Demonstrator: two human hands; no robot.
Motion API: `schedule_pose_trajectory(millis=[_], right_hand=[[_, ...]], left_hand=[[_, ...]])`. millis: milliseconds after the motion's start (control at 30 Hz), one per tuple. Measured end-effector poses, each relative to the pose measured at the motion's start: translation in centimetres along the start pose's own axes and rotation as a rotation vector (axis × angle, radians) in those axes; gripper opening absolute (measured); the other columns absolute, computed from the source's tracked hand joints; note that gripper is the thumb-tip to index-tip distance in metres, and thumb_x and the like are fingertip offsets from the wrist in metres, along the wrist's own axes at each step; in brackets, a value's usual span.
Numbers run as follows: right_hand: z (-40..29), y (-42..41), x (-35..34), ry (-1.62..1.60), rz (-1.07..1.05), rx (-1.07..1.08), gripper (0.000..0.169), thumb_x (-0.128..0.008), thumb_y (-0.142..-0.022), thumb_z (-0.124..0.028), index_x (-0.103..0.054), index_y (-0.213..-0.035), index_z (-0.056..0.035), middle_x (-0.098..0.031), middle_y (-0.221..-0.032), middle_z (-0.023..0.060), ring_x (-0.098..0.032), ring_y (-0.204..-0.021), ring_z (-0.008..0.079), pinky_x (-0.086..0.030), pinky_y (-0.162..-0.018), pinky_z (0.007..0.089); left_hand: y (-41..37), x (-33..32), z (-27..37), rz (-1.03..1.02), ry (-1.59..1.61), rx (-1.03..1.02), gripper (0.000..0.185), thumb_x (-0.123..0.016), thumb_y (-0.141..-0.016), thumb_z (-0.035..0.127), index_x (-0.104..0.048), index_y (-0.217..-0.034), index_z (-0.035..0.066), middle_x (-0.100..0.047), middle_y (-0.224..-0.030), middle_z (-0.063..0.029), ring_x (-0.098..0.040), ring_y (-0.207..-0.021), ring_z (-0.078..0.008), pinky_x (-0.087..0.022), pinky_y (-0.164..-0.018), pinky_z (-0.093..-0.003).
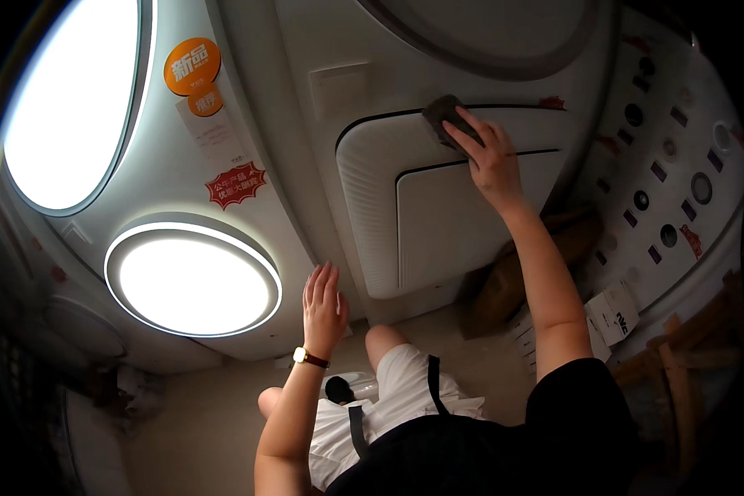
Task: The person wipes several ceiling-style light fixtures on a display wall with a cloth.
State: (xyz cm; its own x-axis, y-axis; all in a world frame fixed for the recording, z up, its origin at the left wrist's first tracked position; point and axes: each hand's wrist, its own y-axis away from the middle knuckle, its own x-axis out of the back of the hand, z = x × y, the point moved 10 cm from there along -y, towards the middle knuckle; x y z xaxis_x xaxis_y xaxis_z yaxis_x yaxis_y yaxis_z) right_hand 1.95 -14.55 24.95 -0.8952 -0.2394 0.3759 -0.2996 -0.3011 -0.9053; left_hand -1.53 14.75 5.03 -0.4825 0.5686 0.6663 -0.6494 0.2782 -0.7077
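My right hand [491, 155] grips a dark grey cloth [449, 121]. It presses the cloth on the upper edge of a white rectangular lamp [378, 198] with rounded corners and black trim lines. The lamp is mounted on a pale display panel and is unlit. My left hand [323, 304] is raised with its fingers extended and holds nothing; a wristwatch is on that wrist. It is nearest to the panel's edge and a lit round lamp [192, 282]; whether it touches the panel I cannot tell.
A larger lit lamp [74, 105] is at the upper left. Orange and red stickers [235, 185] mark the panel. Overhead is an unlit round lamp [502, 31]. Several small downlights [668, 235] fill a board at right, above a white box [612, 313] and a wooden frame [676, 372].
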Motion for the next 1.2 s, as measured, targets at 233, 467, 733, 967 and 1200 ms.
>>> schedule_pose_trajectory(millis=[233,467,733,967,1200], right_hand=[[25.3,9.5,4.3,0.163,0.028,-0.556,0.064,-0.059,-0.082,0.008,-0.051,-0.141,-0.0154,-0.047,-0.142,0.0154,-0.05,-0.122,0.0357,-0.044,-0.105,0.0417],[20.7,8.1,1.9,-0.013,0.145,-0.792,0.056,-0.059,-0.087,0.001,-0.049,-0.141,-0.0101,-0.042,-0.138,0.0173,-0.042,-0.129,0.0377,-0.04,-0.108,0.0427],[-2.4,0.8,-1.3,-0.292,0.108,-0.178,0.066,-0.066,-0.073,0.006,-0.058,-0.133,-0.0185,-0.047,-0.138,0.0066,-0.051,-0.112,0.031,-0.049,-0.096,0.0414],[-5.9,3.0,-1.6,-0.201,-0.01,0.252,0.05,-0.061,-0.082,-0.005,-0.062,-0.128,-0.0234,-0.052,-0.137,-0.0001,-0.053,-0.108,0.0222,-0.05,-0.091,0.0371],[6.4,9.3,0.5,0.027,0.038,0.005,0.058,-0.064,-0.075,0.005,-0.06,-0.128,-0.0192,-0.052,-0.135,0.0039,-0.055,-0.108,0.0286,-0.05,-0.092,0.04]], left_hand=[[-5.1,1.3,3.8,0.015,0.061,-0.096,0.058,-0.058,-0.085,0.001,-0.044,-0.142,0.006,-0.043,-0.147,-0.0162,-0.042,-0.135,-0.0365,-0.038,-0.109,-0.0473],[-8.3,0.8,4.7,-0.013,0.141,-0.056,0.07,-0.06,-0.084,0.003,-0.035,-0.149,0.007,-0.024,-0.159,-0.0179,-0.038,-0.138,-0.0386,-0.038,-0.11,-0.0482],[-8.5,-2.8,6.0,-0.121,0.125,-0.066,0.078,-0.062,-0.081,0.005,-0.03,-0.152,0.007,-0.019,-0.161,-0.0178,-0.032,-0.142,-0.0398,-0.036,-0.112,-0.0484],[-7.3,-4.7,4.9,-0.234,0.056,-0.021,0.081,-0.063,-0.078,0.003,-0.028,-0.152,0.007,-0.019,-0.161,-0.0177,-0.031,-0.143,-0.0386,-0.037,-0.112,-0.0472],[-6.5,-6.1,4.6,-0.242,0.009,-0.019,0.077,-0.063,-0.078,0.002,-0.032,-0.149,0.003,-0.015,-0.161,-0.018,-0.03,-0.144,-0.0372,-0.039,-0.111,-0.0457]])
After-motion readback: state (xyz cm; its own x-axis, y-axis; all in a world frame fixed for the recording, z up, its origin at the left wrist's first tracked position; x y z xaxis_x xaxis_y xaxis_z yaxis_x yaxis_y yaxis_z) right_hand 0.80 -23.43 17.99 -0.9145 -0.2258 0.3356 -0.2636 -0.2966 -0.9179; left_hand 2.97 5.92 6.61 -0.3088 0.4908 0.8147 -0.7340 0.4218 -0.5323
